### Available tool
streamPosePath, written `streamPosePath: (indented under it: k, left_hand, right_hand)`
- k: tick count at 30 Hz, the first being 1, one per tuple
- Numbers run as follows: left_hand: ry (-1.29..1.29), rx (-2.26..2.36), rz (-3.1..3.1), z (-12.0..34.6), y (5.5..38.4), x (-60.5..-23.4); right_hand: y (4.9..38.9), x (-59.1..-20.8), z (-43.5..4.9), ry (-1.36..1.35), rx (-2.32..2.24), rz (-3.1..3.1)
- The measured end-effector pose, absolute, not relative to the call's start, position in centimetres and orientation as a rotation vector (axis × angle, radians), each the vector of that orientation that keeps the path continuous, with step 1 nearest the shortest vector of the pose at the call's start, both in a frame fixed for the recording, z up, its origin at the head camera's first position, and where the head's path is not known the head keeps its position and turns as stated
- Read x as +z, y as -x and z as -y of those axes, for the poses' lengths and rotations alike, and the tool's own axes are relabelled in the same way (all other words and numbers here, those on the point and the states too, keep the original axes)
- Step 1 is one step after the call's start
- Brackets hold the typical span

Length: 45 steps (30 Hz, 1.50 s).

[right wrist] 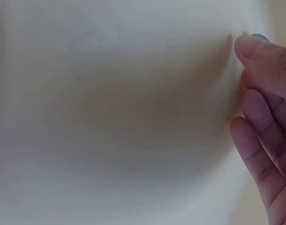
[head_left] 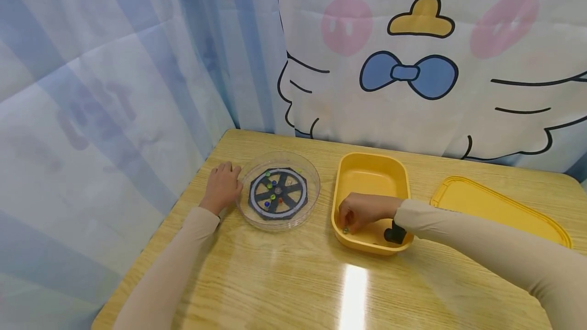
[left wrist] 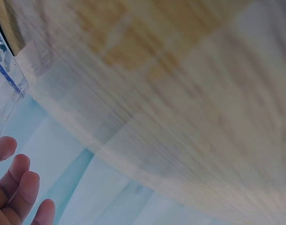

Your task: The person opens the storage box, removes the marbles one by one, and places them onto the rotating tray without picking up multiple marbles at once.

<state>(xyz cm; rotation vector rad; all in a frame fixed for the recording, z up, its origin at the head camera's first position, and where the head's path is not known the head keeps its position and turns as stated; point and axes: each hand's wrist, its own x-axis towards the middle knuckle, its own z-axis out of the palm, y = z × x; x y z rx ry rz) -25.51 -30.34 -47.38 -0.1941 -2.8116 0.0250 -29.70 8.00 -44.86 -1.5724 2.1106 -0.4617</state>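
My right hand [head_left: 362, 211] reaches down into the yellow container [head_left: 372, 249]. Its thumb and forefinger pinch a small glass marble [head_left: 345, 230] low by the front left wall. The marble [right wrist: 260, 37] partly shows behind the thumb tip in the right wrist view. On the left, my left hand [head_left: 222, 185] rests on the table against the rim of a clear round dish [head_left: 314, 198], fingers loosely bent. Inside the dish lies a dark octagonal piece with a pale ring and spokes [head_left: 277, 215], with several green, blue and orange marbles on it.
The flat yellow lid [head_left: 500, 213] lies right of the container, under the right forearm. A wooden table [head_left: 275, 279] carries everything. Blue-striped curtain [head_left: 114, 90] hangs along the left edge, and a cartoon-printed cloth [head_left: 339, 111] stands behind.
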Motion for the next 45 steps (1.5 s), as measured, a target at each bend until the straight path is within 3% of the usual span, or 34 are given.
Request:
streamPosePath:
  k: [45]
  left_hand:
    - [0.216,0.021,2.775,30.47,25.57,-47.61]
  right_hand:
    - [29.74,-45.33,-7.82,1.696,-0.474,-2.125]
